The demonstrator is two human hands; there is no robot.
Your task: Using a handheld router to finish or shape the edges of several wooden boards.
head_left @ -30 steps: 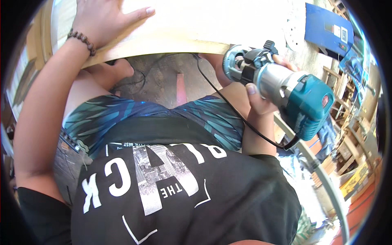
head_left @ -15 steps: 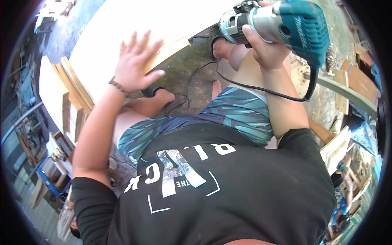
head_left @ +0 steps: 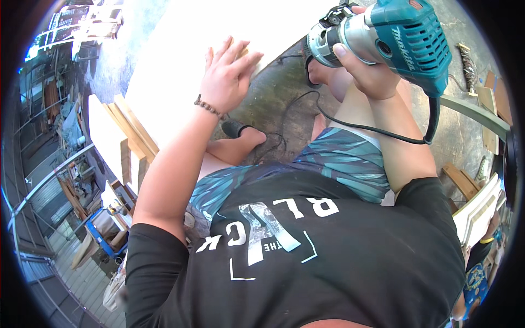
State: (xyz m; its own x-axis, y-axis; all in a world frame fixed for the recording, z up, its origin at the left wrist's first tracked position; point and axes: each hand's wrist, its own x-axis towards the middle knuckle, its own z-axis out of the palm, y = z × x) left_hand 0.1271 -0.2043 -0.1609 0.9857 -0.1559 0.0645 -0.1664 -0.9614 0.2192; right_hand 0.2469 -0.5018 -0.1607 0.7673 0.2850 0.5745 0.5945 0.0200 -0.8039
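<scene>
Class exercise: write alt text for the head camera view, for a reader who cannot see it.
Seen from above, a person's right hand grips a teal corded electric router while the left hand lies flat on a pale wooden board over a concrete floor.

The right hand [head_left: 367, 71] grips a teal trim router [head_left: 383, 38]; the left hand [head_left: 227, 82] lies flat on a pale board [head_left: 180, 60].

Left hand [head_left: 227, 82] on board [head_left: 180, 60], router [head_left: 383, 38] to its right

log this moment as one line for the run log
left hand: flat on pale board edge | right hand: gripping teal router, off board | cord: hanging
</scene>
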